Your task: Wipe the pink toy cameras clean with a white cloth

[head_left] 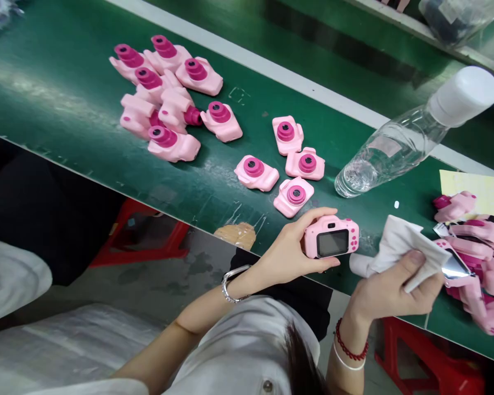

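My left hand [290, 247] grips a pink toy camera [332, 240] by its left side, with the screen and dark pink buttons facing up. In my right hand [399, 288] is a folded white cloth [403, 247], pinched between thumb and fingers. The cloth is to the right of the camera and apart from it. A small white cylinder [361, 265] shows beside my right hand; I cannot tell whether the hand touches it. Just beyond my left hand lie several pink cameras [295, 195] with their lenses up.
A clear bottle [391, 148] with a white cap stands on the green table [66, 99]. More pink cameras [173, 145] cluster at the left, others [483, 247] pile up at the right by yellow paper [477, 189]. Red stools [142, 236] stand below the edge. Another person [37, 214] sits at left.
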`<move>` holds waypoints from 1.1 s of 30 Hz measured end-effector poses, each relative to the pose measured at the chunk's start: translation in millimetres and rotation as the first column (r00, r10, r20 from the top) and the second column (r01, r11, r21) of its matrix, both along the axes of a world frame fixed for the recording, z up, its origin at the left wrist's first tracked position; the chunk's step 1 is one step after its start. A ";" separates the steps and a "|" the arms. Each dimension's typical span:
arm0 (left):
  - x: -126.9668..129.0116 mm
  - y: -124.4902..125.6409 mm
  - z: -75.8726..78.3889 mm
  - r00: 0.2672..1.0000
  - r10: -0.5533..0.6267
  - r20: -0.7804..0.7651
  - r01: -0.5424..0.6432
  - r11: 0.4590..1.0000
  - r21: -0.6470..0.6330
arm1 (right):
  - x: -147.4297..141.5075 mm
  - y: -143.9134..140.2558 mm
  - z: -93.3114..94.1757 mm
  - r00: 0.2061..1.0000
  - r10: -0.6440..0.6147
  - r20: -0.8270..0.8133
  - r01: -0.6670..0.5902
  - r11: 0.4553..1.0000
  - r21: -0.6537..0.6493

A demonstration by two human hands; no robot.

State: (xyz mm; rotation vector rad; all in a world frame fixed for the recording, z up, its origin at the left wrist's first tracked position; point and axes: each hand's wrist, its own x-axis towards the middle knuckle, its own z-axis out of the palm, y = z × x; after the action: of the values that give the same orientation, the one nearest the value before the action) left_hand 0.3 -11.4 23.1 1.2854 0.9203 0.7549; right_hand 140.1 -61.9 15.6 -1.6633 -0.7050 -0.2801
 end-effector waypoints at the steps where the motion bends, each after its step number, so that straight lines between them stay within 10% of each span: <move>1: 0.4 -0.8 0.8 1.000 0.005 -0.012 -0.005 1.000 -0.021 | -1.3 2.4 -0.7 0.979 0.103 0.175 -0.098 0.994 -0.039; 5: 0.2 -0.3 -0.3 0.997 0.050 -0.059 -0.055 0.995 -0.080 | -6.6 5.7 0.0 0.624 0.695 0.356 -0.604 0.719 -0.345; 11: -9.3 10.2 -1.6 0.995 0.096 -0.020 -0.096 0.995 0.017 | 6.3 -19.1 13.9 0.311 0.949 0.044 -0.884 0.307 -0.352; 13: -12.5 13.1 4.3 0.998 0.059 -0.009 -0.059 0.997 -0.054 | 16.4 -32.5 13.8 0.489 0.840 -0.235 -0.870 0.447 -0.209; 15: -16.1 14.7 12.9 0.999 -0.011 0.046 0.020 0.984 -0.178 | 27.7 -43.1 9.9 0.664 0.516 -0.541 -0.664 0.739 -0.112; 18: -22.3 15.1 25.5 0.988 -0.045 0.147 0.087 0.953 -0.291 | 42.4 -49.3 1.3 0.505 0.170 -0.846 -0.336 0.942 -0.011; 27: -31.9 10.8 37.8 0.999 -0.040 -0.001 0.040 0.999 -0.036 | 47.0 -43.6 -6.6 -0.241 0.384 -0.891 -0.326 0.833 0.447; 33: -28.9 10.0 41.4 0.997 -0.056 -0.045 0.060 0.994 0.094 | 32.0 -38.0 6.3 -0.161 0.462 -0.872 -0.310 0.815 0.490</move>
State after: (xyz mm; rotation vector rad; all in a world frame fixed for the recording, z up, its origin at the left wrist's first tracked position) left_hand -28.6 -1.4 64.5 1.4107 0.8854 0.7356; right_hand 172.1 -99.8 22.0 -0.9539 0.0482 1.3291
